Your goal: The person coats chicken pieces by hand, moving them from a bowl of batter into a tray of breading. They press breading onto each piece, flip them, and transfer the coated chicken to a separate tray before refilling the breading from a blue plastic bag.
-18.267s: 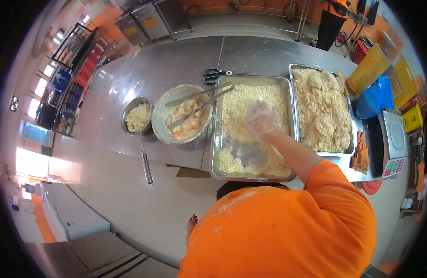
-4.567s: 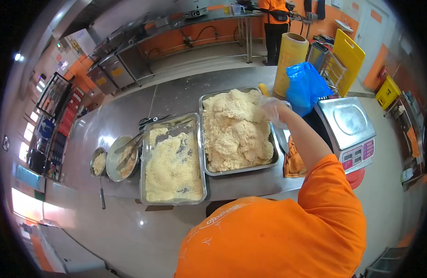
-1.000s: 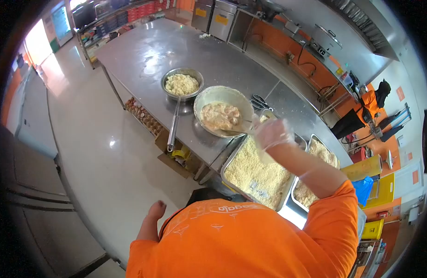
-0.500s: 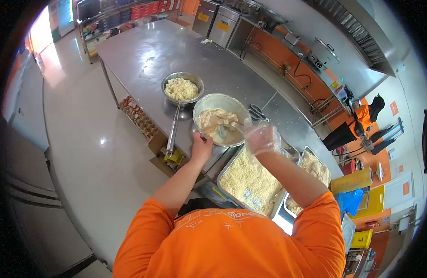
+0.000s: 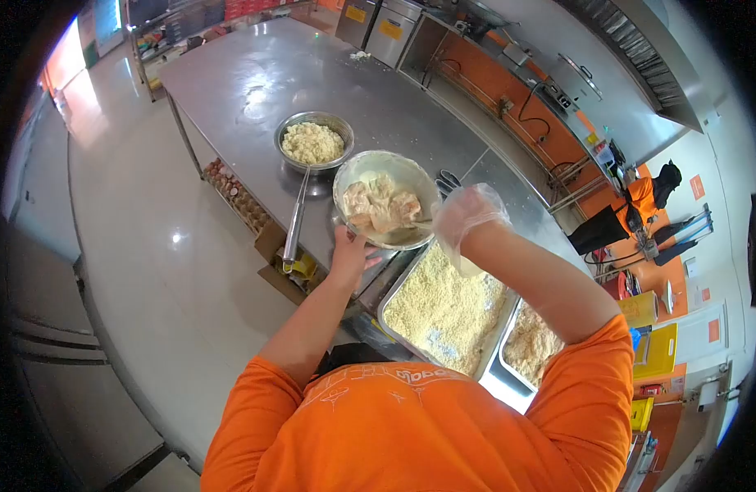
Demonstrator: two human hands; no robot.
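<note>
A metal mixing bowl (image 5: 427, 182) holds pieces of raw meat (image 5: 384, 205) coated in pale wet batter. My bare left hand (image 5: 351, 252) grips the bowl's near side, its fingers reaching under the wall. At the bowl's right rim is my right hand (image 5: 474, 215), in a clear plastic glove and closed around a thin utensil (image 5: 425, 225); the utensil's working end is hidden in the batter. Just beyond the bowl sits a long-handled strainer (image 5: 349, 131) with pale crumbs (image 5: 312, 144). Below my right forearm lies a metal tray (image 5: 392, 316) of yellowish crumbs (image 5: 444, 303).
A second tray (image 5: 509, 373) of coated pieces stands partly under my right arm. Black-handled scissors (image 5: 448, 180) lie right of the bowl on the steel table (image 5: 370, 90). Egg trays (image 5: 234, 197) sit below the table's left edge. A person in orange (image 5: 640, 201) stands far right.
My right hand has risen slightly and turned, and the utensil is lower in the batter. The meat pieces have shifted and show more clearly. My left hand stays at the bowl.
</note>
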